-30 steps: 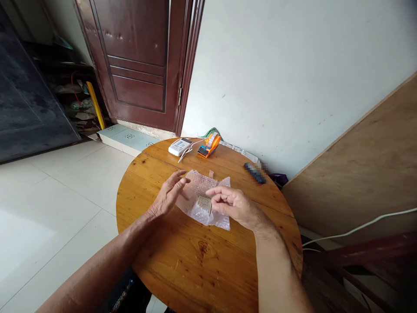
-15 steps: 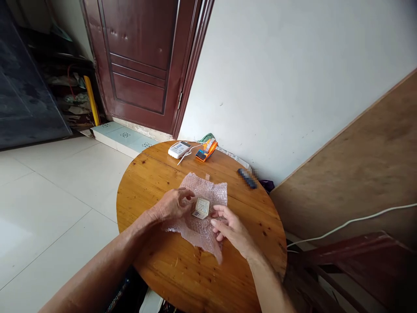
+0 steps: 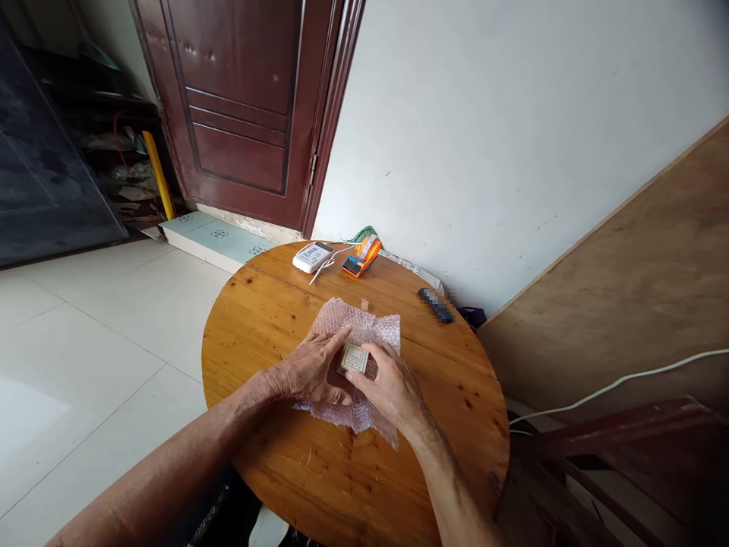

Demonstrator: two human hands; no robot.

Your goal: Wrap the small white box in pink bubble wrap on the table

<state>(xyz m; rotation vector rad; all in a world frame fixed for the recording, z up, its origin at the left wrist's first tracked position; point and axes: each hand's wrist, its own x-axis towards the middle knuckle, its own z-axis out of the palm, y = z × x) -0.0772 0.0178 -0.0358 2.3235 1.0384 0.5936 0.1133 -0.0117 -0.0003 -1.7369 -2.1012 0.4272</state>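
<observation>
A small cream-coloured box [image 3: 355,358] with printing on its top sits in the middle of a sheet of pink bubble wrap [image 3: 377,328]. From the right, my right hand [image 3: 390,382] grips it, with the thumb at its near side and the fingers at its far right corner. My left hand [image 3: 316,369] is open at the box's left, thumb and fingers spread over the wrap. Whether its fingers touch the box is hard to make out. Both hands cover part of the wrap.
The round wooden table [image 3: 256,327] carries a white device [image 3: 312,257] with a cord and an orange tape dispenser [image 3: 362,257] at the back. A dark, partly blurred, remote-like object [image 3: 436,305] lies at the back right. A small tan scrap [image 3: 364,305] lies by the wrap.
My right hand has moved left and closed on the box. My left hand has spread its fingers beside it. The view has shifted slightly.
</observation>
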